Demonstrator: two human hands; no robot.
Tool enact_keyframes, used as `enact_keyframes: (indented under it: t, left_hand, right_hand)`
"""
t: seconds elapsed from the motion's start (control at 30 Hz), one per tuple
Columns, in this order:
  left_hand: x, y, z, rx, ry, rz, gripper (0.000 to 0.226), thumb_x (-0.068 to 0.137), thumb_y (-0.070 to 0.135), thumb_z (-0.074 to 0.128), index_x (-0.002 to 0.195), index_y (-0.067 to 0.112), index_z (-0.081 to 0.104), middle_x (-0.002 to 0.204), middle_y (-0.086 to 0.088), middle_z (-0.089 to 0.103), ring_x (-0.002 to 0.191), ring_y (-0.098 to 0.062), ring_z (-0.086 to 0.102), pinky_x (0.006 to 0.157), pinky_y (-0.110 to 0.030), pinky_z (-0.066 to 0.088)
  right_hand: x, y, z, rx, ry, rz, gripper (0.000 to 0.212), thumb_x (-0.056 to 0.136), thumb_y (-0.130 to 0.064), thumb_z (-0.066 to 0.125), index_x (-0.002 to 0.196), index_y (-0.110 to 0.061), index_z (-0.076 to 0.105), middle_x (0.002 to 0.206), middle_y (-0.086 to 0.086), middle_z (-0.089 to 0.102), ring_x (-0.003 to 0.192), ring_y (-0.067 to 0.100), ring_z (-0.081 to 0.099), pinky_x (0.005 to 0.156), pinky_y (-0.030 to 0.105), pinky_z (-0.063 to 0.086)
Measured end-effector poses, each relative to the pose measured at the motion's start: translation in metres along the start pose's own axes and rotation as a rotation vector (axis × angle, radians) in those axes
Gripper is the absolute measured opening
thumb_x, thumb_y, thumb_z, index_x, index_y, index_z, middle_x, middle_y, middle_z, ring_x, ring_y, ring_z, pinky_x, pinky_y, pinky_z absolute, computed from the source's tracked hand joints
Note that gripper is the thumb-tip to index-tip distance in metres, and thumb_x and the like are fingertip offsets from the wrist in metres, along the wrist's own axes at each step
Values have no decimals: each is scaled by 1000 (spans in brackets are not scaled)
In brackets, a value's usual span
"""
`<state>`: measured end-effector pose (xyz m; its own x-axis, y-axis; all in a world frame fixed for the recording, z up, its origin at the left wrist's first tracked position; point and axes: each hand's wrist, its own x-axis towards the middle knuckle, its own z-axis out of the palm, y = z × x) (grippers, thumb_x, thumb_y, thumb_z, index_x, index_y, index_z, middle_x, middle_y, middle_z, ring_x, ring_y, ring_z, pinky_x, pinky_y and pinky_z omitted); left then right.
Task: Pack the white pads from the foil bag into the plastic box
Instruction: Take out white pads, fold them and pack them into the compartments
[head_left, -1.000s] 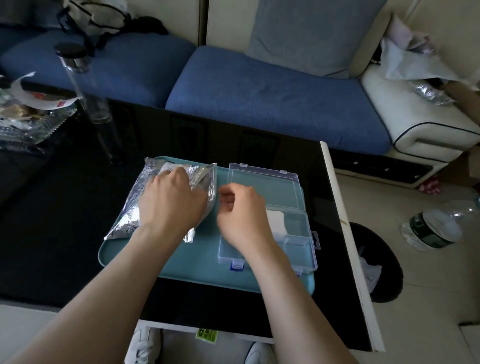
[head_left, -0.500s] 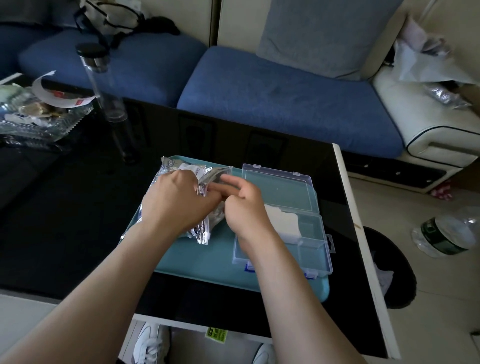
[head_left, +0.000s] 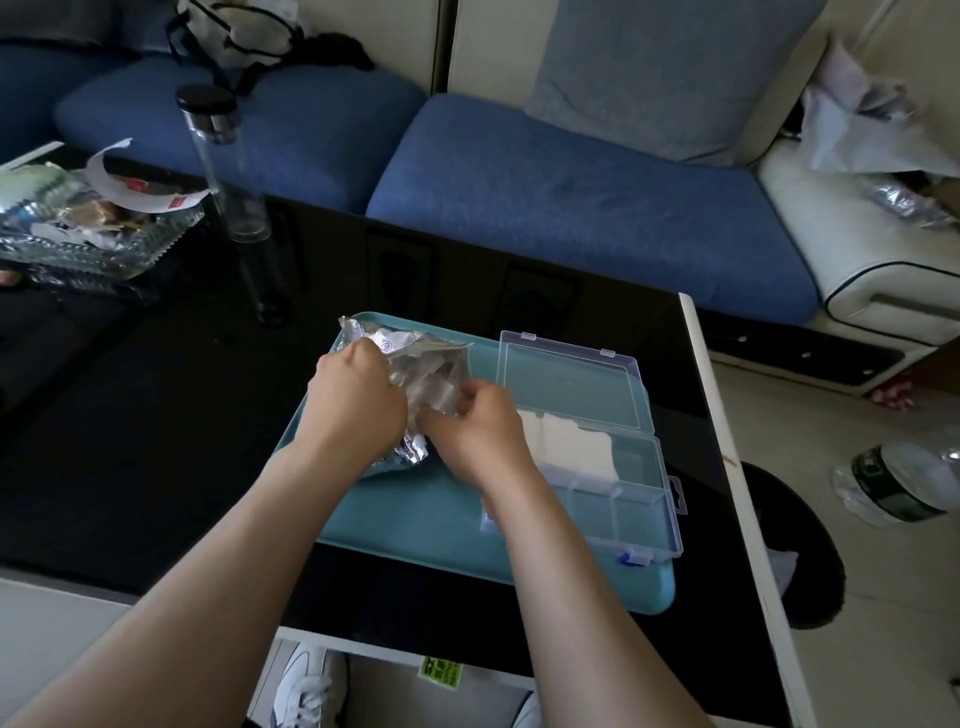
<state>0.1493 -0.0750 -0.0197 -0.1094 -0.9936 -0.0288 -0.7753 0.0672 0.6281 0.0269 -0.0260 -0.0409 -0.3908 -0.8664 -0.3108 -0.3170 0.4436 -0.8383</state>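
Observation:
A crumpled silver foil bag (head_left: 415, 364) lies on the left half of a teal tray (head_left: 447, 525). My left hand (head_left: 356, 402) grips the bag from above. My right hand (head_left: 475, 431) has its fingers curled at the bag's open right edge; whether they pinch a pad is hidden. To the right stands a clear plastic box (head_left: 623, 499) with its lid folded back. White pads (head_left: 569, 441) lie in its large compartment, just right of my right hand.
The tray sits on a black glass table (head_left: 156, 415) with a white right edge. A tall clear bottle (head_left: 228, 171) and a glass dish of wrappers (head_left: 78, 228) stand at the back left. A blue sofa (head_left: 571, 197) runs behind; a bin (head_left: 800, 545) and a plastic bottle (head_left: 904, 483) are on the floor.
My right hand moved left from beside the box to the bag's opening, and its fingers now curl at the foil edge. My left hand stayed on the bag, which has bunched up.

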Motion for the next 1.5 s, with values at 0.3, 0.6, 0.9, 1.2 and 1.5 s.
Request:
enact_keyframes:
  t: [0.3,0.6,0.9,1.2,1.5]
  left_hand:
    - [-4,5,-7,-149,-65,-33,33,91,-2,47,123,5,51,92,-2,48,81,-31,62,69,-48,58]
    - [-6,4,3,-138,32,71,23,90,-1,51,108,11,44,92,-5,53,78,-28,50,61,-40,40]
    - [-5,5,10,30,11,240,30,87,20,50,107,27,71,113,1,65,97,-28,61,74,-42,54]
    - [-3,-3,23,191,-48,264,29,94,33,55,119,24,67,113,-4,65,104,-33,61,82,-48,56]
    - [-13,14,17,208,-132,212,54,84,64,64,130,36,63,139,3,52,127,-36,48,102,-49,47]
  right_hand:
    - [4,0,15,91,10,5,25,78,-34,78,67,-14,66,65,2,69,62,17,55,61,30,41]
    - [8,1,11,-86,188,-103,51,79,-9,77,45,-17,39,35,-10,38,38,10,38,37,19,21]
    - [13,3,3,55,323,-201,28,86,-29,78,68,-16,63,50,-7,63,55,27,63,59,49,61]
    - [17,3,-12,-48,368,-97,28,85,-18,74,67,-12,53,62,3,59,61,27,59,57,40,55]
    - [14,1,-24,61,419,20,38,93,-13,65,131,-12,60,121,7,67,109,27,65,81,28,48]
